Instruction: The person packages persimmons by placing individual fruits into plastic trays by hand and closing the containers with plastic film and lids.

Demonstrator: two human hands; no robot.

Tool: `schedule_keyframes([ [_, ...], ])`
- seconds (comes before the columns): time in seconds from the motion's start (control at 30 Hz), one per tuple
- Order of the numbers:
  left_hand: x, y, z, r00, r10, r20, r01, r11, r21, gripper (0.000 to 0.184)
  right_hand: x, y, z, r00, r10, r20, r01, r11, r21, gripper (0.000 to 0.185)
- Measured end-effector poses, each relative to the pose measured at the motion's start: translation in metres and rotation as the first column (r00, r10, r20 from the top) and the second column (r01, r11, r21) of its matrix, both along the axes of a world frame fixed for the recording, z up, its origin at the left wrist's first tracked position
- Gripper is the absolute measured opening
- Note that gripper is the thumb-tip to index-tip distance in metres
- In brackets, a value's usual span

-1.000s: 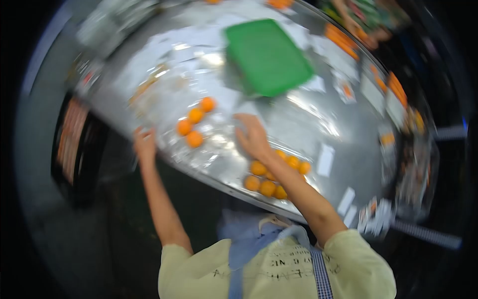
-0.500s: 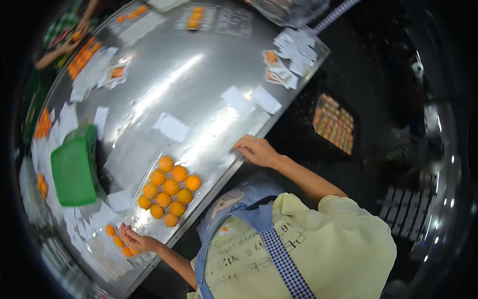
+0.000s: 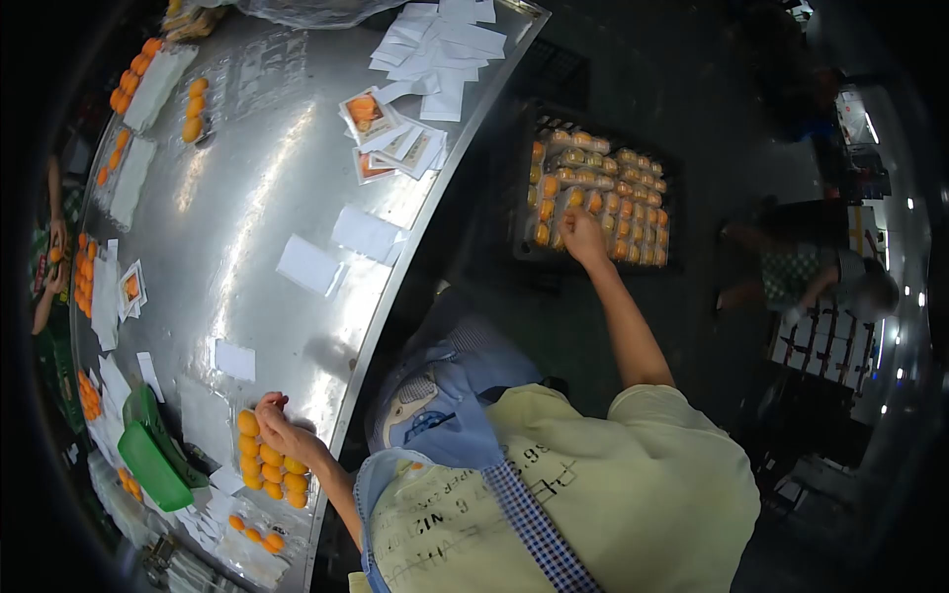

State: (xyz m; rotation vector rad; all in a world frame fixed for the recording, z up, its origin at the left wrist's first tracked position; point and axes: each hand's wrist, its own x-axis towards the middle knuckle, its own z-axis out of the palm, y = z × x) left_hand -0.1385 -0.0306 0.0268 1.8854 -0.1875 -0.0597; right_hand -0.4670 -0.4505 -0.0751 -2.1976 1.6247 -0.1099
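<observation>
My left hand (image 3: 287, 427) hovers at the upper edge of a clear tray of orange round fruits (image 3: 272, 463), its fingers loosely bent and apart with nothing seen in them. Out to the right, beyond the table edge, my right hand (image 3: 583, 237) touches the near side of a black crate (image 3: 524, 222) filled with packed orange fruits (image 3: 618, 208). The fingers of that hand are curled together, and what they hold is hidden. Below the tray, a few more fruits (image 3: 259, 535) lie on clear plastic.
The metal table (image 3: 252, 267) carries white papers (image 3: 435, 49), printed cards (image 3: 364, 111), a green basket (image 3: 153, 460) and other fruit rows (image 3: 195, 109). Another person's hands (image 3: 56, 259) are at the far left. A person (image 3: 820, 277) bends near white boxes at the right.
The view has swung to the right. My right hand has gone from the table's edge out to the crate. My left hand has moved from the loose fruits to the filled tray.
</observation>
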Motion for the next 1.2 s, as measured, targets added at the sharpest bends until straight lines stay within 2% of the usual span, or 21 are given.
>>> schedule_keyframes([
  [0.1, -0.017, -0.048, 0.009, 0.993, -0.116, 0.017, 0.116, 0.993, -0.005, 0.028, 0.013, -0.027, -0.02, 0.992, -0.012, -0.125, 0.038, 0.979, 0.2, 0.037],
  [0.17, -0.025, -0.066, 0.01, 0.979, -0.203, -0.003, 0.203, 0.978, -0.04, 0.028, 0.024, -0.034, -0.025, 0.986, -0.015, -0.169, 0.05, 0.978, 0.202, 0.036],
  [0.2, -0.031, -0.078, 0.013, 0.981, -0.191, -0.034, 0.19, 0.981, -0.04, 0.025, 0.027, -0.038, -0.025, 0.983, -0.018, -0.181, 0.056, 0.978, 0.203, 0.036],
  [0.37, -0.05, -0.097, 0.009, 0.964, -0.256, -0.07, 0.262, 0.96, 0.096, 0.022, 0.03, -0.047, -0.033, 0.983, -0.067, -0.171, 0.109, 0.963, 0.245, 0.039],
  [0.43, -0.056, -0.108, 0.012, 0.957, -0.287, -0.053, 0.292, 0.939, 0.181, 0.023, 0.026, -0.041, -0.026, 0.978, -0.006, -0.206, 0.065, 0.958, 0.28, 0.041],
  [0.57, -0.059, -0.124, 0.01, 0.94, -0.335, -0.071, 0.342, 0.909, 0.238, 0.019, 0.03, -0.042, -0.031, 0.958, 0.054, -0.282, 0.058, 0.927, 0.372, 0.049],
  [0.7, -0.059, -0.14, 0.013, 0.903, -0.416, -0.105, 0.429, 0.86, 0.275, 0.017, 0.021, -0.036, -0.052, 0.995, -0.034, -0.099, 0.052, 0.981, 0.185, 0.044],
  [0.8, -0.061, -0.145, 0.015, 0.878, -0.465, -0.118, 0.476, 0.815, 0.33, 0.015, 0.011, -0.04, -0.063, 1.0, 0.012, -0.026, -0.008, 0.989, 0.151, 0.04],
  [1.0, -0.066, -0.145, 0.015, 0.848, -0.505, -0.161, 0.524, 0.75, 0.403, 0.012, 0.01, -0.04, -0.059, 0.997, 0.071, -0.037, -0.066, 0.99, 0.128, 0.034],
  [1.1, -0.066, -0.142, 0.01, 0.831, -0.531, -0.168, 0.549, 0.728, 0.411, 0.012, 0.009, -0.044, -0.055, 0.999, 0.036, 0.003, -0.037, 0.991, 0.126, 0.033],
  [1.13, -0.066, -0.141, 0.01, 0.828, -0.536, -0.165, 0.551, 0.725, 0.414, 0.012, 0.007, -0.048, -0.054, 0.998, 0.063, 0.013, -0.064, 0.996, 0.057, 0.031],
  [1.2, -0.066, -0.14, 0.009, 0.82, -0.549, -0.161, 0.561, 0.715, 0.417, 0.012, 0.003, -0.054, -0.042, 0.998, 0.042, 0.055, -0.049, 0.988, 0.146, 0.029],
])
